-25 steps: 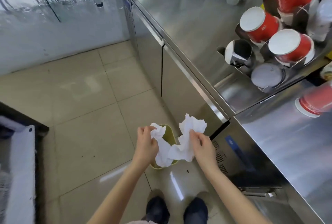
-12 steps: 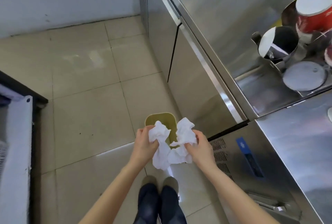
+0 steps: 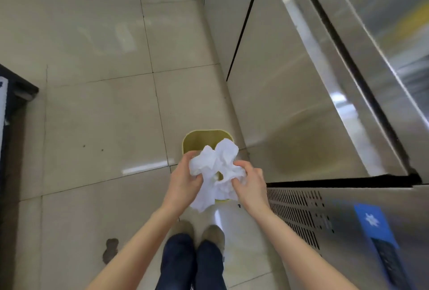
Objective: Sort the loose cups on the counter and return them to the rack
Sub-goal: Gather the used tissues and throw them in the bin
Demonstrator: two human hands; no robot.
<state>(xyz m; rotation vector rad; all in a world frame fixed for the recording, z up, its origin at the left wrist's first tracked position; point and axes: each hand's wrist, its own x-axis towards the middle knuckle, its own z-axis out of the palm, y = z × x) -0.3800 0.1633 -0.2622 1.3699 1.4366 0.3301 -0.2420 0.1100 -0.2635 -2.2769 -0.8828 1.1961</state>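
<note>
We see a crumpled white tissue (image 3: 216, 169) held over a small yellow-green bin (image 3: 199, 138) on the tiled floor (image 3: 92, 103). The bin stands just beside a steel cabinet (image 3: 290, 92), whose door reflects it. Nearer us, a vented panel (image 3: 299, 210) carries a blue label (image 3: 371, 222). Below the tissue we see dark trouser legs (image 3: 192, 264) and two shoes (image 3: 211, 235). A dark stain (image 3: 111, 250) marks the floor at lower left.

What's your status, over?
Left hand and right hand both gripping crumpled white paper. Held above yellow-green bin on floor. No cups or rack in view.
</note>
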